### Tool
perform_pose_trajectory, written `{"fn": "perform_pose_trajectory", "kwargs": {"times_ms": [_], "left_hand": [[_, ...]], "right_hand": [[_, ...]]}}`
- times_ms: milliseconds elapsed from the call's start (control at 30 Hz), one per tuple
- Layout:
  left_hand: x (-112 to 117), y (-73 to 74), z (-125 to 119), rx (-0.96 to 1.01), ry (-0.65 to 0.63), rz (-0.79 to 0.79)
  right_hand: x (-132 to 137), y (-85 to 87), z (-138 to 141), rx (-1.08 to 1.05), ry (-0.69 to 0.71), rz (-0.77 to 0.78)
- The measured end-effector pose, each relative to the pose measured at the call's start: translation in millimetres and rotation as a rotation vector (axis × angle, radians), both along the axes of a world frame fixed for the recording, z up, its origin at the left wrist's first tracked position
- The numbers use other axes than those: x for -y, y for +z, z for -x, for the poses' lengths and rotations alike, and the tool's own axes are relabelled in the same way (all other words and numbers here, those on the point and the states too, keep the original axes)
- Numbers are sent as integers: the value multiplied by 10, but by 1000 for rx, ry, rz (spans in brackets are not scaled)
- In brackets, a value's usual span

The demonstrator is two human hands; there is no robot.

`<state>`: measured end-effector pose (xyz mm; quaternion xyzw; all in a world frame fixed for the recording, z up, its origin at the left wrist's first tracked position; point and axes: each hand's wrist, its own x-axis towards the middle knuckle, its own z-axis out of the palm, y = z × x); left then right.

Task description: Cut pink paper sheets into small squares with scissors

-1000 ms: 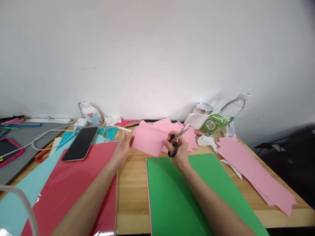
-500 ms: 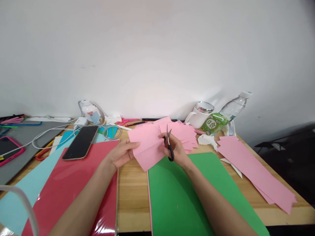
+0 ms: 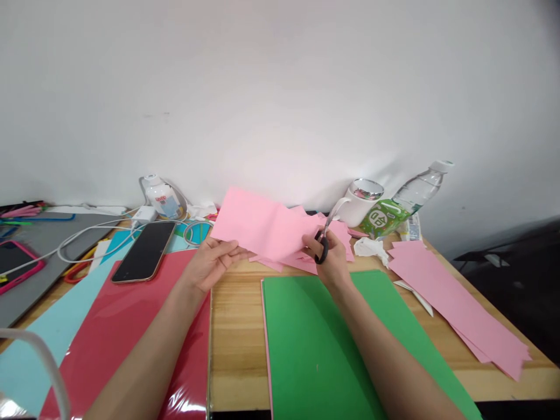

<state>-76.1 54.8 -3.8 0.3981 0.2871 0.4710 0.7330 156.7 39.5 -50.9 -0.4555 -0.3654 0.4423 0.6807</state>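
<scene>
A pink paper sheet (image 3: 256, 224) with a crease down its middle is stretched between my two hands above the table. My left hand (image 3: 212, 259) pinches its lower left corner between thumb and fingers. At the right end, my right hand (image 3: 330, 262) grips the sheet's edge and also holds black-handled scissors (image 3: 322, 245), blades pointing up and away. Behind and under the sheet lies a pile of pink paper pieces (image 3: 343, 236). Green paper (image 3: 324, 338) lies below my right hand, and a red sheet in clear wrapping (image 3: 135, 332) below my left forearm.
A black phone (image 3: 144, 251) rests on the red sheet, near a white cable (image 3: 87, 233) and a white bottle (image 3: 164, 198). A white mug (image 3: 356, 204), green packet (image 3: 382, 219) and leaning water bottle (image 3: 420, 189) stand at the wall. Long pink strips (image 3: 455, 303) lie right.
The folded pink sheet has been opened out and raised, now spread wide between my hands. My right hand moved right with the scissors; my left hand moved slightly left.
</scene>
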Motion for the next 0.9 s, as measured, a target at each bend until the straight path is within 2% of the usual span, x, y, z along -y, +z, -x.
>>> {"fn": "perform_pose_trajectory", "kwargs": {"times_ms": [100, 200, 367, 467, 600, 733, 800, 900], "left_hand": [[7, 9, 28, -25, -76, -26], [-7, 9, 42, -22, -59, -33], [-79, -8, 79, 21, -5, -3], [-106, -8, 130, -55, 28, 50], [-71, -20, 148, -206, -96, 51], [-1, -67, 55, -228, -204, 51], [12, -86, 5, -214, -159, 78], [-5, -88, -24, -169, -11, 86]], "right_hand": [[-2, 51, -100, 24, -56, -46], [16, 115, -186, 117, -32, -78], [34, 153, -282, 218, 171, -17], [37, 144, -317, 277, 298, 74], [36, 136, -345, 298, 320, 116], [39, 150, -340, 283, 301, 115], [43, 160, -319, 271, 279, 105], [44, 156, -275, 240, 239, 85]]}}
